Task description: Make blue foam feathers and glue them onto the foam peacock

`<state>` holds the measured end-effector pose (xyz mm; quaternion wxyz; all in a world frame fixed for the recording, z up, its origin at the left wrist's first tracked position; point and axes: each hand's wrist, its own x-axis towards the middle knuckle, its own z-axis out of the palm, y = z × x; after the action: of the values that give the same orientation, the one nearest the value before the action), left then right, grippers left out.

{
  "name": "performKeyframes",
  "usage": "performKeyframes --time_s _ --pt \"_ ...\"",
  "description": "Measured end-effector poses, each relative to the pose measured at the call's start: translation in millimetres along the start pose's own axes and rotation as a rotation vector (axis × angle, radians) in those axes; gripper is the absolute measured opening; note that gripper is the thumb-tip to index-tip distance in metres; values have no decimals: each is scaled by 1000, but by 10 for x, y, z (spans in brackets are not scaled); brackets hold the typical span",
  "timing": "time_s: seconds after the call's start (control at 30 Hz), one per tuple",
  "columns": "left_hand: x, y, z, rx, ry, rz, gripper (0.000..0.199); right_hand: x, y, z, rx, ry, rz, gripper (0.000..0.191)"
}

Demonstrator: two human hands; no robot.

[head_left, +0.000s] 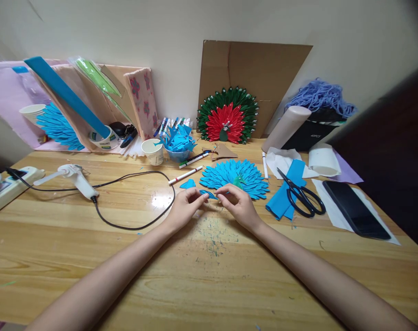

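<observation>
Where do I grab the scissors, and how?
I'd grip the scissors by their black loops, your right hand coming from the near side: the loops lie toward you, while the blades point away, leftward.

Look around that grip
A phone [356,209] is lying rightward, a pale bottle [287,126] is standing farther back, a power strip [14,192] is sitting leftward.

The wooden tabletop [133,271] (speckled blue-green near its middle) carries 1 white glue gun [81,182], 1 power strip [18,187], 1 paper cup [153,152], 1 blue peacock craft [220,176] and folded blue sheets [279,201].
</observation>
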<state>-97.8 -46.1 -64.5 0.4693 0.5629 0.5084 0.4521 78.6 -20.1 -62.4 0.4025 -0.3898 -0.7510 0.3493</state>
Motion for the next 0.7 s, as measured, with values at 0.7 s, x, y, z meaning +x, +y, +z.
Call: performKeyframes --time_s 0.7 --pt "-52 29 29 273 -115 84 25 54 71 -4 308 -282 202 16"
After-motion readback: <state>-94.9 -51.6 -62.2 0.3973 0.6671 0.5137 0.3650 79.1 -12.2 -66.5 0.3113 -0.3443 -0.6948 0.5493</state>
